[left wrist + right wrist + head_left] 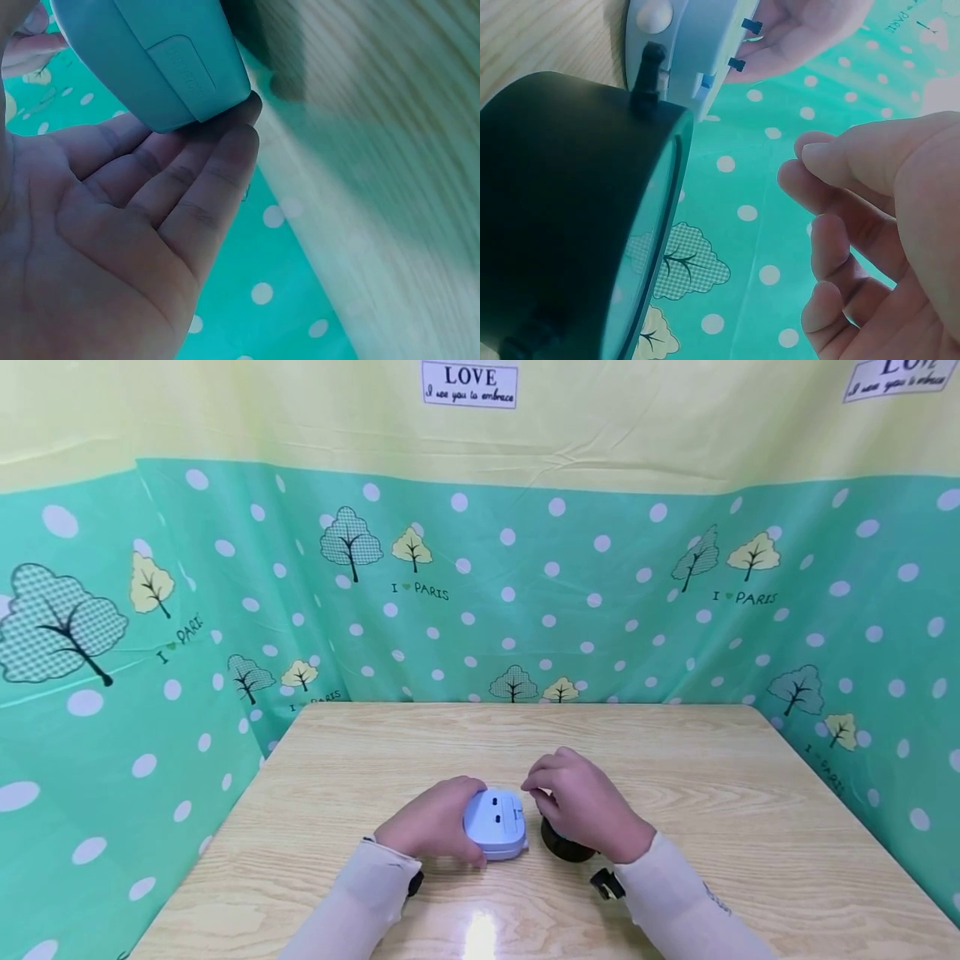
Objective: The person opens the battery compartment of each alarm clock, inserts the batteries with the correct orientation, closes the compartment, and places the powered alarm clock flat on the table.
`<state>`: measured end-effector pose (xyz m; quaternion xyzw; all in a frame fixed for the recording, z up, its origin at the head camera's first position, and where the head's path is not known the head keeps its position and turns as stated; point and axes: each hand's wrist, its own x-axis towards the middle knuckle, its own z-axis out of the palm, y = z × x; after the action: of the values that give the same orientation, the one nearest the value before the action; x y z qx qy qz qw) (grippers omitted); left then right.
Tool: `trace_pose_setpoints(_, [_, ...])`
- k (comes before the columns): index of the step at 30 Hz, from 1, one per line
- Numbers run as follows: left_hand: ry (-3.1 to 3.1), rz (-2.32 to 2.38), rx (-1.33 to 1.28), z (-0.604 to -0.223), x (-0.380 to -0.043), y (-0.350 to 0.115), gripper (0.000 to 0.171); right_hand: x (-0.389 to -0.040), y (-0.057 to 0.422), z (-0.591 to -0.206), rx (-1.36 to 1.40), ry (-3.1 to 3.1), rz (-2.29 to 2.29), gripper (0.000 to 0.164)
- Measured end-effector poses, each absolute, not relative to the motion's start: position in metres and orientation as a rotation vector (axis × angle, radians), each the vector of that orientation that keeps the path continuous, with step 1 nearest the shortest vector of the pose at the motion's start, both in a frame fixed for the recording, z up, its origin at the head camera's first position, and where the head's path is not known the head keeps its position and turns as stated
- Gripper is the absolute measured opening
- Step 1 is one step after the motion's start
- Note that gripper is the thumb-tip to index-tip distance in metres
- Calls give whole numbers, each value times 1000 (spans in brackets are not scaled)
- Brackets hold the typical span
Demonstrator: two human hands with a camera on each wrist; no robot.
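My left hand grips the left side of a light blue alarm clock, thumb in front and fingers behind. The clock lies on the table with its back up, showing two black knobs and a rectangular cover. A raised panel with faint lettering marks the side seen in the left wrist view. Just right of it stands a black round drum-shaped thing with a clear disc in its rim and small black stubs. Above that thing my right hand hovers, curled, thumb tip against fingertips; nothing shows between them.
The wood-grain table holds both things near its front middle. A green and yellow printed curtain hangs behind and along both sides. Black straps show at both wrists, beside the pale sleeves.
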<state>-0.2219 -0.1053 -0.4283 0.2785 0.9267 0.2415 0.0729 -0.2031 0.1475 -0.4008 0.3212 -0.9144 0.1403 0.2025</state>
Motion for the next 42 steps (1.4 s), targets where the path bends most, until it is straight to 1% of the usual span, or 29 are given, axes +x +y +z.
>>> trace_pose_setpoints(11, [2826,751,855,-422,-221,-100,92,-203,151,-399,871,-2560,389,12])
trace_pose_setpoints(24, [2915,656,863,-400,-212,-101,94,-202,151,-398,856,-2568,389,12])
trace_pose_setpoints(42, [3090,536,894,-395,-201,-100,83,-203,151,-400,828,-2553,345,13])
